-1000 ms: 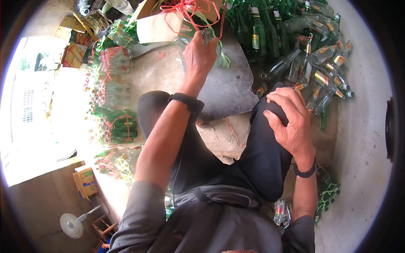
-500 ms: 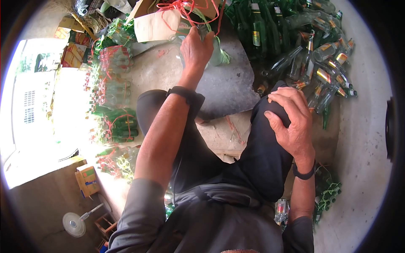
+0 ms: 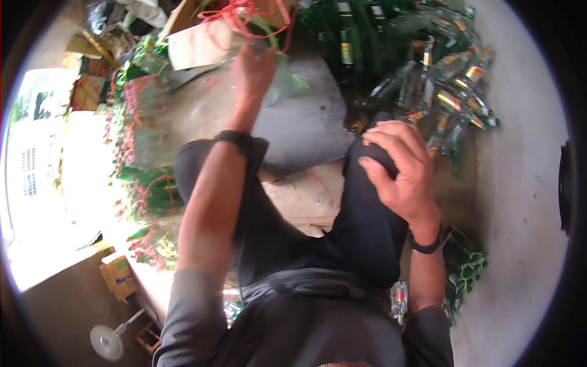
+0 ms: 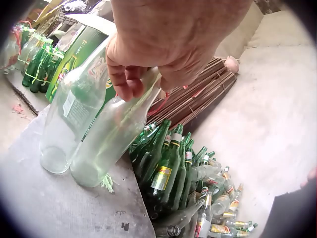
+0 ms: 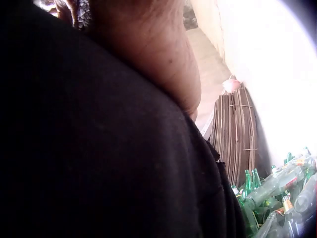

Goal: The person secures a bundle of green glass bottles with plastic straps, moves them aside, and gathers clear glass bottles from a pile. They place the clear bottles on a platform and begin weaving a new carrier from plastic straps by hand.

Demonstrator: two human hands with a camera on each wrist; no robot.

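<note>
In the left wrist view my left hand [image 4: 173, 34] grips the necks of two clear glass bottles, one bottle [image 4: 74, 114] at the left and another bottle [image 4: 111, 141] beside it. Both bottles tilt, their bases at the grey slab [image 4: 74, 208]. The head view has the left hand [image 3: 252, 76] beside the cardboard box with red string [image 3: 235, 18]. My right hand [image 3: 403, 168] rests on the dark-trousered knee, holding nothing, fingers loosely bent. In the right wrist view part of that hand [image 5: 153, 54] shows behind the dark cloth.
Many green and clear bottles [image 3: 449, 101] lie heaped at the right, beside the pale wall [image 3: 520, 183]. Bundled bottles [image 3: 150, 189] with red string stand at the left. A white fan [image 3: 107, 342] is at the lower left. Bundled flat cardboard [image 5: 235, 134] leans by the wall.
The head view has shifted, so the scene sits further left. My left hand remains near the box with the bottles, its fingers now blurred. The right hand stays on the knee.
</note>
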